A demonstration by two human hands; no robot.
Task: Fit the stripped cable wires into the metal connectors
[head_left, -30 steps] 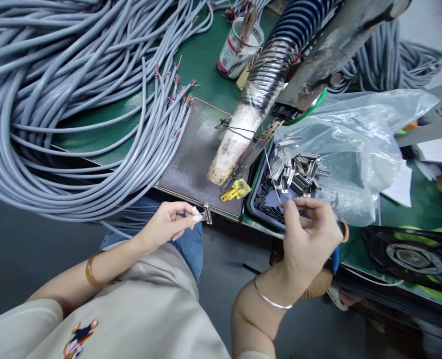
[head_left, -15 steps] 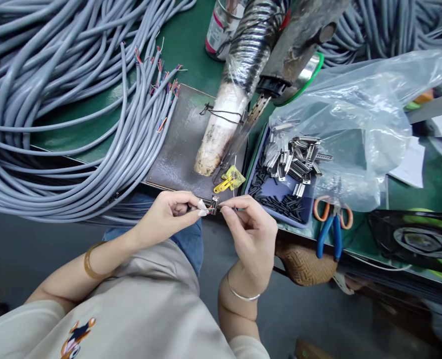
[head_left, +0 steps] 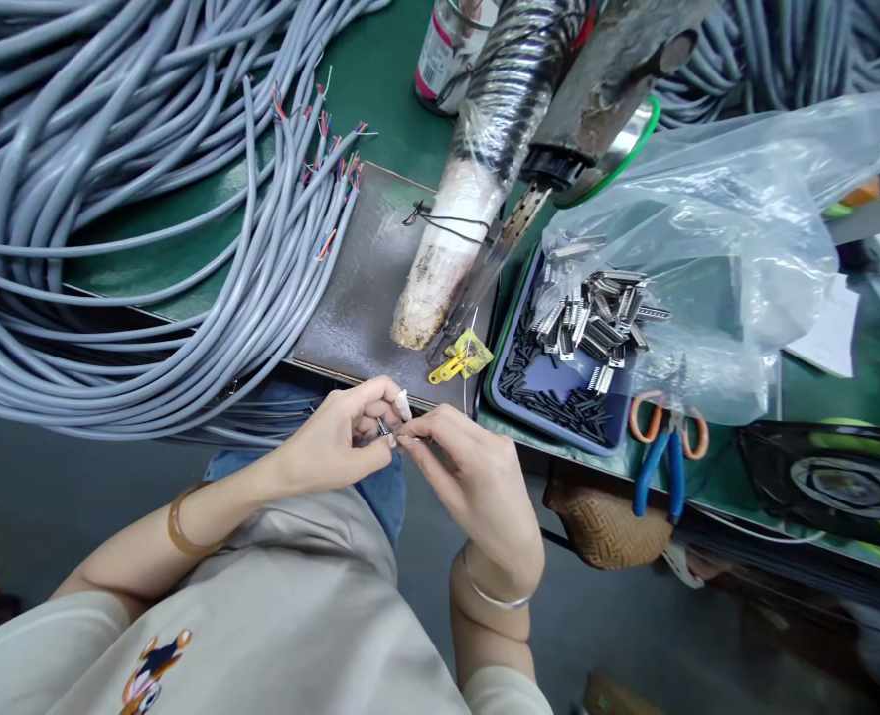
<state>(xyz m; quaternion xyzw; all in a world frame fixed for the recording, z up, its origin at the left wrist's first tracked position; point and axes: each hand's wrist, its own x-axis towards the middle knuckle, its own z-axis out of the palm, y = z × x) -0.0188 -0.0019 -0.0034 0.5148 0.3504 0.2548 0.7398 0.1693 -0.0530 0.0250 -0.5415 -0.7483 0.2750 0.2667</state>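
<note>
Head view: just off the near edge of the green tabletop (head_left: 384,104), our left hand (head_left: 336,437) is closed on a small connector (head_left: 383,426), partly hidden by the grasp. Our right hand (head_left: 477,477) is drawn into a tight pinch just beside it; what it grips is too small for us to tell. Beyond, a yellow clip (head_left: 451,367) lies on a dark board (head_left: 343,298). Grey cables (head_left: 209,348) spread to our left, and to our right a blue tray (head_left: 548,375) holds loose connectors (head_left: 600,328) and black pieces (head_left: 566,409), with blue-and-orange pliers (head_left: 655,462) beside it.
</note>
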